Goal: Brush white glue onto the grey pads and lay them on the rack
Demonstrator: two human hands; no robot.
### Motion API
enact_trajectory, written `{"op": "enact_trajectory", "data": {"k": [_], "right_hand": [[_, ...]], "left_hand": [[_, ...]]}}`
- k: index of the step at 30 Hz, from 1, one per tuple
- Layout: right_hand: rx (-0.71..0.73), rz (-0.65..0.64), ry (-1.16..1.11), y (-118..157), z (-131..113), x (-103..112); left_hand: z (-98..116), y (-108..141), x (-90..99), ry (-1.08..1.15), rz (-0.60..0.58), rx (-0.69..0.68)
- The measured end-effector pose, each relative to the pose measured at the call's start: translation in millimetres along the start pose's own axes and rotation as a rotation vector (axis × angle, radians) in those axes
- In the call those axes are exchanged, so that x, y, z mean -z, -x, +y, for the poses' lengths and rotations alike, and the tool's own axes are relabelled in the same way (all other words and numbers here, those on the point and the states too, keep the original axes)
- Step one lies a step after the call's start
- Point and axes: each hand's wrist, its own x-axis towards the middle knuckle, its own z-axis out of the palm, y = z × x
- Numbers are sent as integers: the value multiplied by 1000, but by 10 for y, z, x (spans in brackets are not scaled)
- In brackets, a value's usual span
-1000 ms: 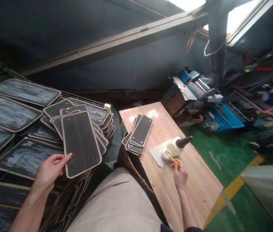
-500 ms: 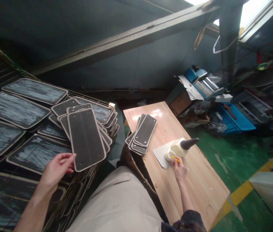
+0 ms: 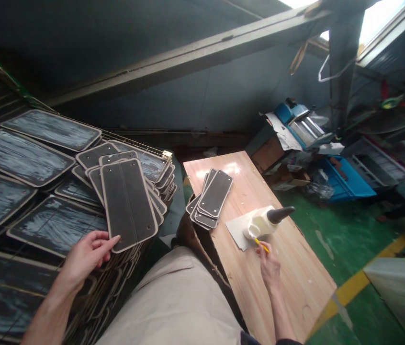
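Observation:
My left hand (image 3: 89, 256) pinches the near left corner of a black rounded panel (image 3: 129, 206), thumb on top and fingers at the edge. The panel has a pale border and small holes near its corners, and lies on a fanned stack of similar panels. In my right hand (image 3: 269, 263) is a thin yellow stick (image 3: 261, 245), like a brush handle. Its tip is at the round opening of a cream plastic bottle (image 3: 262, 223) with a dark tapered end. That bottle lies on a grey-white card (image 3: 237, 232); the stick's tip is too small to make out.
Large panels with streaky pale coating (image 3: 23, 155) cover the wire rack at left. A small stack of black panels (image 3: 217, 191) sits on the wood-grain board (image 3: 288, 278). Behind are a blue roller machine (image 3: 303, 122) and a blue crate (image 3: 349, 179) on the green floor.
My right hand has drawn back slightly towards me, showing more of the yellow stick. The left thumb has moved further onto the panel's corner.

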Motion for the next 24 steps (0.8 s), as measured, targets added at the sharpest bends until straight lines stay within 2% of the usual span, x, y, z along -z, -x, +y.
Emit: {"op": "enact_trajectory", "data": {"k": [4,10,13,17,21,24], "right_hand": [[-127,166,-266,-59,69,-78],[-332,371,-603,-228,357,-290],[-404,401,-701,-205,502,-319],[-481,402,-775,-65,635,-204],[-513,421,-800,-4,679,-62],[-510,409,-801,-79,663,-70]], "left_hand": [[-9,-8,-22,-25,-24,17],[38,13,-61,-26,-17,2],[50,23,-66,-34,-8,-12],[45,33,-68,-48,-13,-35],[20,29,-70,-38,-13,-40],[0,16,-70,-34,-7,-43]]}}
